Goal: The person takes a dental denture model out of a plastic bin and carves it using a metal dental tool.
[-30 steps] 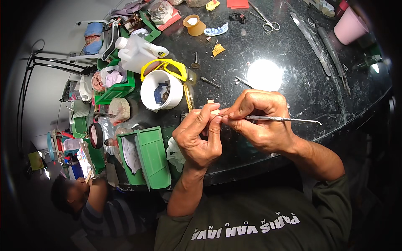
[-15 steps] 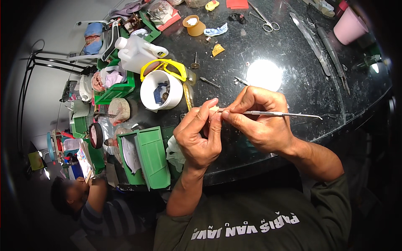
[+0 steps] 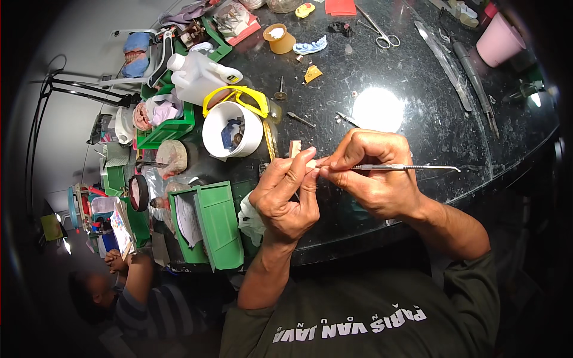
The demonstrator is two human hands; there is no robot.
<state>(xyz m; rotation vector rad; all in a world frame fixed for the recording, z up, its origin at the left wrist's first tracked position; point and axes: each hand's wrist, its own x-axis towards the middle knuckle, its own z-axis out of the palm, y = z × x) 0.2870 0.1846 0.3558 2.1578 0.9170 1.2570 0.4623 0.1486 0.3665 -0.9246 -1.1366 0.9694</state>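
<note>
My left hand (image 3: 282,201) is closed on a small pinkish-beige piece that looks like part of a dental cast (image 3: 295,147). One end sticks up past my fingertips; the rest is mostly covered by them. My right hand (image 3: 380,182) grips a thin double-ended metal dental carver (image 3: 421,167) like a pen. One hooked end points out to the right, while the working end meets the piece between my hands, its tip hidden by fingers. Both hands are over the near part of the black table (image 3: 352,235), fingertips almost touching.
Left of my hands stand a white tub (image 3: 215,132) with yellow safety glasses (image 3: 262,101) on its rim, and green bins (image 3: 221,224). Beyond lie small metal burs (image 3: 301,119), scissors (image 3: 387,40) and a blue dental mould (image 3: 310,46). A handpiece (image 3: 468,71) lies right. Another person (image 3: 140,292) sits lower left.
The piece in my left hand has been turned, so one end now shows above the fingers. My right hand with the carver has shifted slightly. The other person's hands now show clasped.
</note>
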